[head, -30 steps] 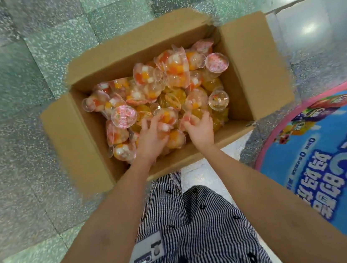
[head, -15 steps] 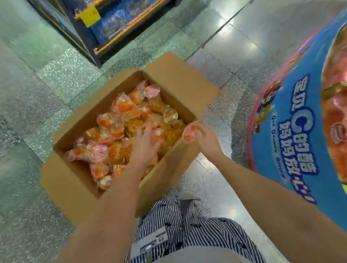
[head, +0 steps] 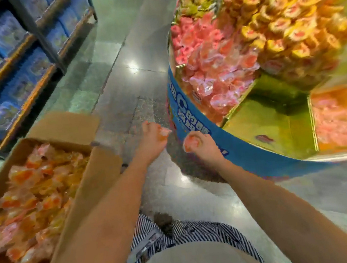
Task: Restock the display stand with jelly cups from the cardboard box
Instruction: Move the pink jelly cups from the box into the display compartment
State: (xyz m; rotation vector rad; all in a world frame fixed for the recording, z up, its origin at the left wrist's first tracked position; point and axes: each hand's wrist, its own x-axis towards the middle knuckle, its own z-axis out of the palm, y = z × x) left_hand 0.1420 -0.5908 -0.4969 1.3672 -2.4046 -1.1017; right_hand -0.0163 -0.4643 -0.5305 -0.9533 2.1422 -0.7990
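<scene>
Carry step: a jelly cup in each hand, between box and stand.
Left hand [head: 151, 138] fingers curl round a pink-lidded jelly cup [head: 165, 131]; right hand [head: 200, 145] grips a second cup [head: 191, 143]. The cardboard box [head: 99, 173], heaped orange-pink, sits left of the fingers, the display stand [head: 248, 157] just right. Next, probably: lift over the rim into the yellow compartment [head: 276, 118].

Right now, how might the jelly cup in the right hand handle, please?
Probably light: the right hand alone holds the jelly cup. Its small round shape may roll or tip, like those jumbled in the cardboard box. Plastic possibly slippery.
</scene>
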